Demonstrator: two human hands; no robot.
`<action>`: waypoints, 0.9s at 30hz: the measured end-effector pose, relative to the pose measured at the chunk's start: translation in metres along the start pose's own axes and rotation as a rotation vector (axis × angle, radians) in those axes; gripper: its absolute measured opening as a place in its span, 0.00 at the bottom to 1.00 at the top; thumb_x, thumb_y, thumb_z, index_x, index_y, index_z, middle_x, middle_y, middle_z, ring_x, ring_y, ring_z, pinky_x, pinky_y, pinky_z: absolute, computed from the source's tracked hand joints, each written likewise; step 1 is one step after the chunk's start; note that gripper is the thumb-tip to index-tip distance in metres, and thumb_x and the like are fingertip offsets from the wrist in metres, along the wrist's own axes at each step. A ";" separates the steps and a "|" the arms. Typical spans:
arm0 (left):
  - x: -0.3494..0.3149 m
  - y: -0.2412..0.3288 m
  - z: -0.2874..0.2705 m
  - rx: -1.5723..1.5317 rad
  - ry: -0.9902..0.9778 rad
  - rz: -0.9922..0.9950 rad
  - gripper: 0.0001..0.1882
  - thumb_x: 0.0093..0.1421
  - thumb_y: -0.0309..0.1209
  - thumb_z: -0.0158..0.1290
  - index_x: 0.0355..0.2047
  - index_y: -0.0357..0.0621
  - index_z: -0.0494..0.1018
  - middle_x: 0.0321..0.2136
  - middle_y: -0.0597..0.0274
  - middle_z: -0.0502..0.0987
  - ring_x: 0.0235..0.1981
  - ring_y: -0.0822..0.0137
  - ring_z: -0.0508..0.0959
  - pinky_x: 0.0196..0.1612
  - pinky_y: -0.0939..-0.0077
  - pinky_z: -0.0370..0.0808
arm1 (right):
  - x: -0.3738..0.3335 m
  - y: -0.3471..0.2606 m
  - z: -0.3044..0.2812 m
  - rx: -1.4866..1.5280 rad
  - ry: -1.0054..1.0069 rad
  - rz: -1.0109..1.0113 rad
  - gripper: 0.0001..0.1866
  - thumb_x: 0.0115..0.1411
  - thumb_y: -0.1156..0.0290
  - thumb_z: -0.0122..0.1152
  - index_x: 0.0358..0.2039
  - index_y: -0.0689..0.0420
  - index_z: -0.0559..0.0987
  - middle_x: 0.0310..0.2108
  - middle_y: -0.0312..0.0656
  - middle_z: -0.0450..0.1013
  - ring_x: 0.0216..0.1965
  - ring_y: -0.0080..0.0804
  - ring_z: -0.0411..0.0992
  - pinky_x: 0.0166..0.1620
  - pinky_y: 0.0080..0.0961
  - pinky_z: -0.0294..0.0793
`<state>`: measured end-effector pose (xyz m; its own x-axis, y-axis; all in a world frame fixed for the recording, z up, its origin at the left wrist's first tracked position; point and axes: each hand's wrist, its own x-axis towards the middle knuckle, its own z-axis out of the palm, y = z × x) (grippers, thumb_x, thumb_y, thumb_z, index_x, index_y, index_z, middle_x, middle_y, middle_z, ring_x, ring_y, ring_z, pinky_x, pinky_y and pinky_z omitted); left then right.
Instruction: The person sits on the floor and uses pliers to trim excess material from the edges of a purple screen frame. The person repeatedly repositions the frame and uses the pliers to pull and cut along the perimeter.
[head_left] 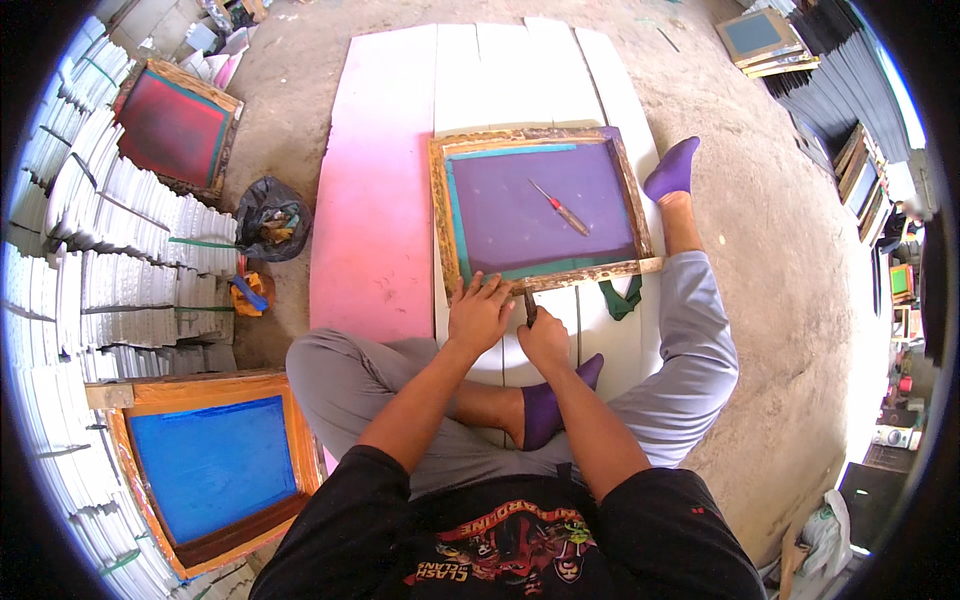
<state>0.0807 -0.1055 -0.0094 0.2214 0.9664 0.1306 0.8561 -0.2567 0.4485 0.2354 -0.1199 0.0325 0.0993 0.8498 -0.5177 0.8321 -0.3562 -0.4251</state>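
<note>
A wood-framed printing screen [438,215] with purple mesh and teal tape along its inner edges lies on white boards in front of me. My left hand [480,314] rests with its fingers spread on the frame's near edge, toward the left corner. Just right of it, my right hand [544,340] is closed around a dark tool [531,303], whose upper end meets the near rail; its exact kind cannot be made out. On the mesh lies a thin-shafted screwdriver [570,215] with a red collar and a worn handle.
Under the frame are white boards [380,110], tinted pink at left. A dark green strap [622,300] lies by the near right corner. At left stand a blue screen [215,465], a red screen [175,130], a black bag [270,215] and stacked white sheets [130,220].
</note>
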 end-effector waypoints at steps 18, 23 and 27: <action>-0.005 -0.114 -0.110 -0.836 -0.422 -0.790 0.15 0.67 0.43 0.58 0.32 0.44 0.77 0.24 0.68 0.76 0.25 0.73 0.75 0.31 0.74 0.70 | 0.008 -0.076 0.057 0.523 -0.680 -0.426 0.20 0.69 0.54 0.56 0.34 0.61 0.75 0.25 0.43 0.77 0.24 0.28 0.77 0.24 0.29 0.74; -0.021 -0.128 -0.098 -0.891 -0.455 -0.855 0.16 0.68 0.44 0.56 0.30 0.46 0.74 0.23 0.68 0.74 0.25 0.72 0.75 0.31 0.74 0.70 | 0.003 -0.083 0.056 0.470 -0.760 -0.343 0.22 0.69 0.51 0.57 0.34 0.62 0.76 0.23 0.40 0.72 0.24 0.30 0.76 0.25 0.30 0.74; -0.020 -0.127 -0.090 -0.935 -0.483 -0.852 0.17 0.69 0.45 0.55 0.30 0.45 0.74 0.22 0.68 0.74 0.24 0.71 0.75 0.29 0.72 0.70 | 0.011 -0.075 0.058 0.346 -0.713 -0.337 0.24 0.67 0.49 0.59 0.34 0.62 0.77 0.25 0.39 0.72 0.23 0.30 0.74 0.25 0.31 0.75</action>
<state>-0.0743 -0.0928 0.0104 0.0917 0.6863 -0.7215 0.2155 0.6937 0.6872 0.1421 -0.1058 0.0157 -0.5857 0.5256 -0.6170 0.5315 -0.3258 -0.7819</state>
